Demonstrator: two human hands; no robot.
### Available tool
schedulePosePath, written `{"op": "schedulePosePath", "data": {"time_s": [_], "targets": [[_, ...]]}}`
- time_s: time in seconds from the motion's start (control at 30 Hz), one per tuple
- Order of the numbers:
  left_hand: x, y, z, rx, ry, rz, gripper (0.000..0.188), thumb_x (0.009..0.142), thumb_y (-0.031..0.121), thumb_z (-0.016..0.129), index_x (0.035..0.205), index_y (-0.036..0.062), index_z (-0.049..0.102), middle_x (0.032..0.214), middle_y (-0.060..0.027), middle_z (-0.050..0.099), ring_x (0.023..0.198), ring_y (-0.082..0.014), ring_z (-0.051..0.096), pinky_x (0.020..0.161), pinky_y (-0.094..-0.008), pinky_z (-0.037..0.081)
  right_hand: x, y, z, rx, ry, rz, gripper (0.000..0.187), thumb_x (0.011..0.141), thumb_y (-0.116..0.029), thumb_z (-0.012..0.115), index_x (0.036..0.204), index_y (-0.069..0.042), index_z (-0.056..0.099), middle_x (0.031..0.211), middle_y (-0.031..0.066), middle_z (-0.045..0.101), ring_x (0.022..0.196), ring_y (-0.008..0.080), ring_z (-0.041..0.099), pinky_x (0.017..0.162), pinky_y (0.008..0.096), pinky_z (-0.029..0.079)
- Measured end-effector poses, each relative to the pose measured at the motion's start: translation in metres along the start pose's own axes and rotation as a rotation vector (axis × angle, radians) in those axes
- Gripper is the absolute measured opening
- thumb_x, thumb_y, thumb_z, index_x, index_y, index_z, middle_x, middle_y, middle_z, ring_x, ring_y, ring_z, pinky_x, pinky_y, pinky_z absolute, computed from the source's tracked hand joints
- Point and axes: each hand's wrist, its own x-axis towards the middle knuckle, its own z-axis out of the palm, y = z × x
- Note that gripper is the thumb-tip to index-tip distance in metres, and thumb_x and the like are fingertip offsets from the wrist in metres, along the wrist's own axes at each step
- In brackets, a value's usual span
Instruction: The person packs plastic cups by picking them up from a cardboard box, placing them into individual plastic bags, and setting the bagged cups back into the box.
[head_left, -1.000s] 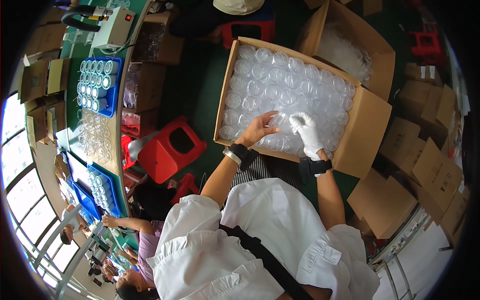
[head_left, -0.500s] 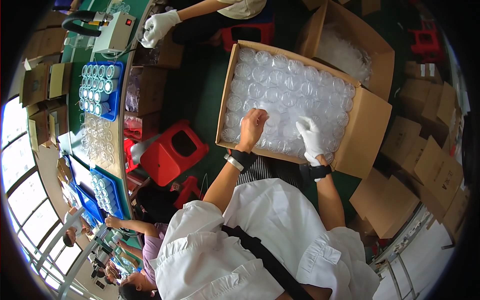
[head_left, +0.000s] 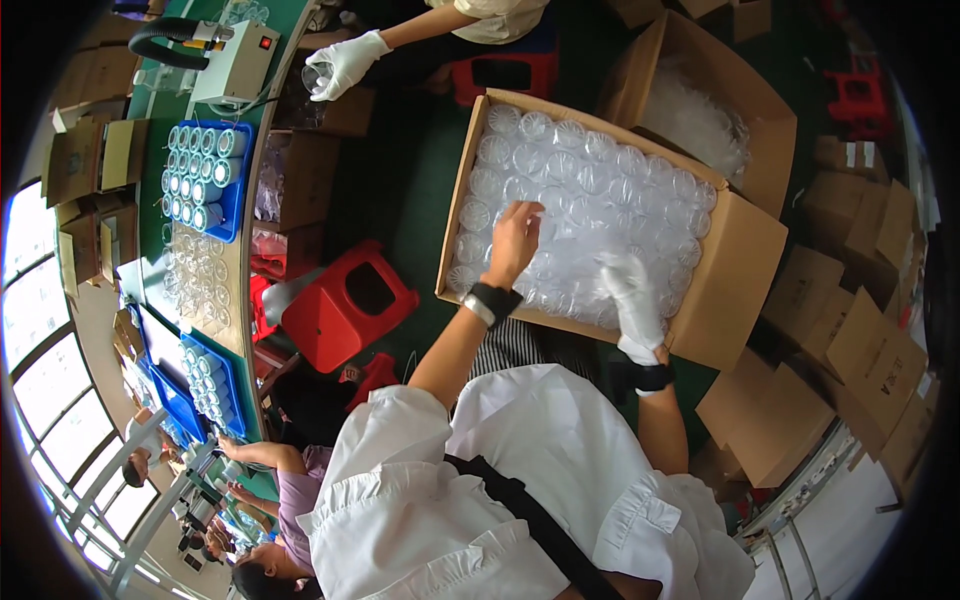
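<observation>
My left hand [head_left: 517,240]: bare, fingers curled, over the clear round plastic pieces [head_left: 528,157] packed in the open carton [head_left: 735,265]; can't tell if it grips any. My right hand [head_left: 630,290]: gloved, blurred, grip unclear. Light fingertips best; avoid crushing rows.

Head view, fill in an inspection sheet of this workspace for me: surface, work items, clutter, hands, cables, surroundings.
Surface: green bench at left, bearing a blue tray of pale cylinders
Work items: clear round plastic pieces in rows inside an open cardboard box
Clutter: red stool; cartons at right
Hands: bare left hand and gloved, blurred right hand over the pieces; grips unclear
Cables: black hose by a white machine
Surroundings: another person's gloved hand near the bench
</observation>
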Motion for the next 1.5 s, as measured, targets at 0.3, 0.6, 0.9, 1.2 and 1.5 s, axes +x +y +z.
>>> {"op": "schedulePosePath", "data": {"time_s": [0.3,0.6,0.9,1.2,1.5], "targets": [[0.042,-0.009,0.023,0.945,-0.242,0.415,0.048,0.072,0.005,0.055,0.119,0.0139,0.05,0.121,-0.0126,0.044,0.107,-0.027,0.046,0.083,-0.0379,0.041,-0.016,0.026,-0.075,-0.169,0.243,-0.031,0.008,0.08,-0.005,0.06,0.08,-0.005,0.052,0.071,-0.003,0.05,0.062,0.0054,0.048,0.056,0.0197,0.04],[0.022,0.03,-0.038,-0.624,-0.362,-0.271,0.044,0.084,0.015,0.052,0.127,0.015,0.044,0.109,-0.0059,0.051,0.097,-0.0169,0.049,0.079,-0.0327,0.045,0.013,0.023,-0.012,-0.163,0.127,-0.143,0.025,0.081,-0.006,0.06,0.106,-0.002,0.057,0.088,-0.0001,0.058,0.07,0.0053,0.051,0.062,0.0193,0.042],[-0.002,0.028,-0.025,-0.943,-0.244,-0.473,0.034,0.088,0.018,0.049,0.122,0.0081,0.049,0.101,-0.0017,0.056,0.09,-0.0141,0.054,0.078,-0.0307,0.047,0.045,0.002,0.034,-0.074,-0.308,-0.154,0.019,0.081,-0.008,0.062,0.099,-0.001,0.06,0.088,0.0012,0.061,0.075,0.0068,0.055,0.065,0.0202,0.045],[0.008,0.008,-0.024,0.102,0.235,-0.131,0.009,0.081,0.008,0.058,0.086,0.0028,0.063,0.079,-0.0083,0.062,0.07,-0.0184,0.059,0.061,-0.0291,0.048,0.041,0.045,-0.019,-0.319,0.069,-0.01,0.023,0.078,-0.009,0.064,0.099,-0.001,0.06,0.085,0.0025,0.061,0.069,0.009,0.055,0.061,0.0232,0.045],[-0.008,0.068,0.012,0.068,-0.191,0.37,0.012,0.074,0.0,0.061,0.085,0.0038,0.062,0.084,-0.0106,0.063,0.075,-0.0249,0.06,0.064,-0.0308,0.048,0.043,0.046,-0.003,-0.284,-0.079,-0.258,0.016,0.077,-0.007,0.064,0.093,-0.006,0.06,0.081,-0.0009,0.058,0.069,0.0079,0.053,0.06,0.0224,0.043]]}}
